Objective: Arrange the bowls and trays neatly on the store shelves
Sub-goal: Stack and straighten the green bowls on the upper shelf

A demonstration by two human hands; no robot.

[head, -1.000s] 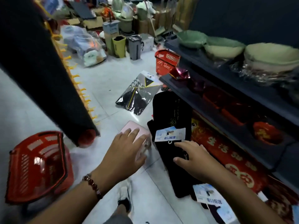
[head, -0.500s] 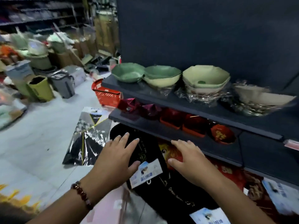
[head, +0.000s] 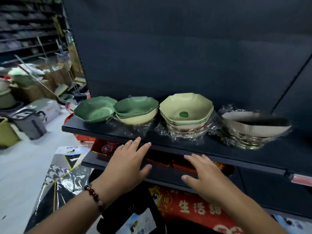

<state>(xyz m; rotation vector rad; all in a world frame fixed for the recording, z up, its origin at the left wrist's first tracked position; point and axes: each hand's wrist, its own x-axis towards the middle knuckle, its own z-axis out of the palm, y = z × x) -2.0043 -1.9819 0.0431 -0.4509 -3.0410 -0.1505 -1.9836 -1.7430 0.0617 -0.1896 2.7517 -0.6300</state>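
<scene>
Four bowl stacks (head: 185, 112) on top shelf (head: 211, 146) | left hand (head: 125, 168), right hand (head: 205, 176) spread, empty | red trays (head: 105, 146) below unsorted

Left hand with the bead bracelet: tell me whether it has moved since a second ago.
Yes. The left hand has risen from a pink item on the floor to the front edge of the dark upper shelf, open and empty.

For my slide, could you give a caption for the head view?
Two open bare hands, left hand and right hand, reach toward the shelf holding stacked green bowls.
</scene>
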